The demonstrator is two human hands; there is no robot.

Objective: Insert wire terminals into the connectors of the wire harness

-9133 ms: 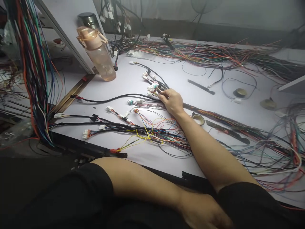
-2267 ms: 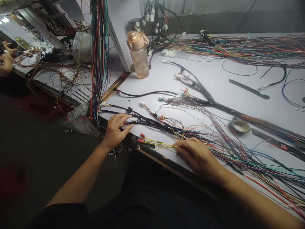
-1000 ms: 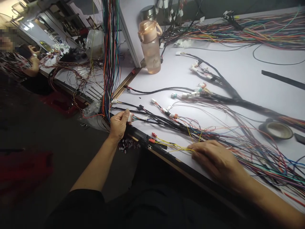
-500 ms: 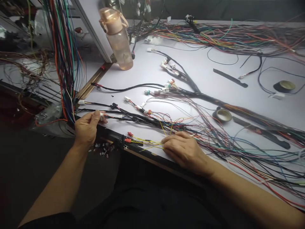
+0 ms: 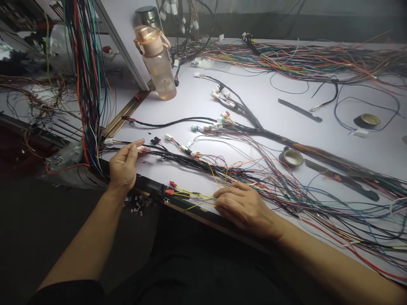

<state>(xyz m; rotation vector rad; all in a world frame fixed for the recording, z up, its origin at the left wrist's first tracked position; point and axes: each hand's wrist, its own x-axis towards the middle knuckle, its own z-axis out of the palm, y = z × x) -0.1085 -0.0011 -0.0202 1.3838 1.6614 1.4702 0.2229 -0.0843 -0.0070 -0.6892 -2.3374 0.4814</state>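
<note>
Near the table's left front, my left hand (image 5: 124,166) pinches a small white connector (image 5: 140,149) between thumb and fingers; black-wrapped wires run from it into the near wire harness (image 5: 190,163). My right hand (image 5: 241,207) rests at the front edge, its fingers closed on thin yellow wires (image 5: 203,195). Those wires lead left to two red connectors (image 5: 170,192) at the table edge. Other branches of the harness end in white connectors (image 5: 168,137) and a black clip (image 5: 155,140). The fingertips of my right hand are partly hidden behind the knuckles.
A water bottle (image 5: 160,72) stands at the back left, beside a hanging bundle of coloured wires (image 5: 85,84). Tape rolls (image 5: 293,158) and dark flat strips (image 5: 299,110) lie on the right. A second harness (image 5: 259,130) crosses the middle, with more loose wires (image 5: 286,59) behind.
My left hand has moved slightly right and up with the white connector, shifting its branch toward the harness. My right hand stays on the yellow wires. The whole view has shifted a little.
</note>
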